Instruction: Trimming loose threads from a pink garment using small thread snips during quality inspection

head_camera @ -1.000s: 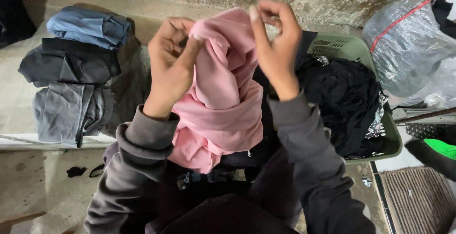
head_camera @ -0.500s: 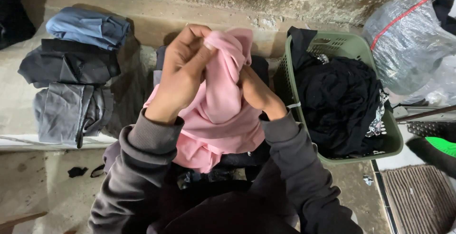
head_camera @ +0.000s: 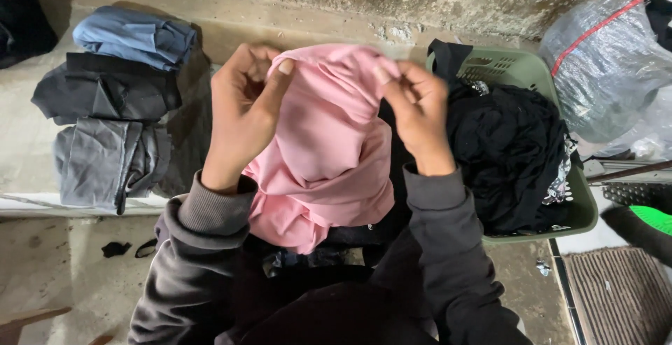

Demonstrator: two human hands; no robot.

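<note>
**Pink garment spread between two hands**

Pink garment (head_camera: 329, 142), soft and crumpled, hangs over the person's lap. Half a second ago both hands bunched it together; now the left hand (head_camera: 245, 110) and right hand (head_camera: 416, 110) have parted, each pinching its top edge, opening it out. Beside it stands a green laundry basket (head_camera: 581, 212) of dark clothes (head_camera: 507, 152).
</note>
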